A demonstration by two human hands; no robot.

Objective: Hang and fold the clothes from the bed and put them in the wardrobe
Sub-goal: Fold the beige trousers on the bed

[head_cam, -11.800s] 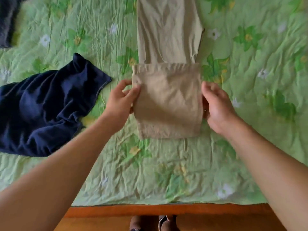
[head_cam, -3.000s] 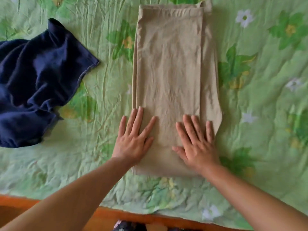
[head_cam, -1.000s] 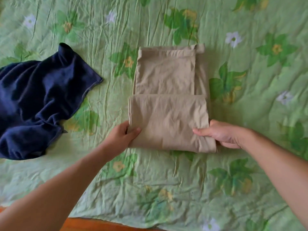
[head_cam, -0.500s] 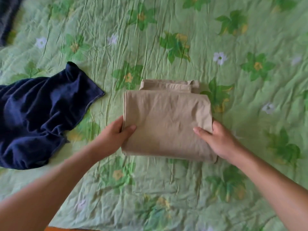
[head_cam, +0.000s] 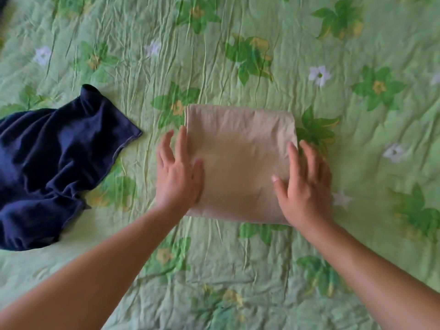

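A: Changes versus half a second back?

B: The beige trousers (head_cam: 240,160) are now one squarish packet lying flat on the green flowered bedspread (head_cam: 262,270), about mid-frame. Before, a strip of the lower layer stuck out at the far edge; now the top fold covers it.

A: Hands?

B: Both were pinching the near corners. Now the left grip (head_cam: 177,172) lies flat and holds nothing. Its fingers are straight along the packet's left edge, partly on the bedspread, with the thumb on the cloth. The right grip (head_cam: 304,186) is the same: flat, fingers straight, resting on the right edge, thumb spread onto the fabric, nothing held.

A: Three seconds back?

B: A long strip with both palms pressing on it. It is much shorter now.

A: Navy garment (head_cam: 52,163)?

B: Same crumpled heap, left of the trousers and apart from them. It does not touch the left grip.

A: Hidden or unclear bits?

B: The packet's near-left corner sits under the left grip and the near-right corner under the right grip. How many layers there are can't be counted; only a thin edge line shows at the far left corner. The navy garment is cut off by the left frame edge. The left fingertips are motion-blurred. A dark sliver shows in the top-left corner, too little to identify. Both forearms run out of the bottom of the frame.
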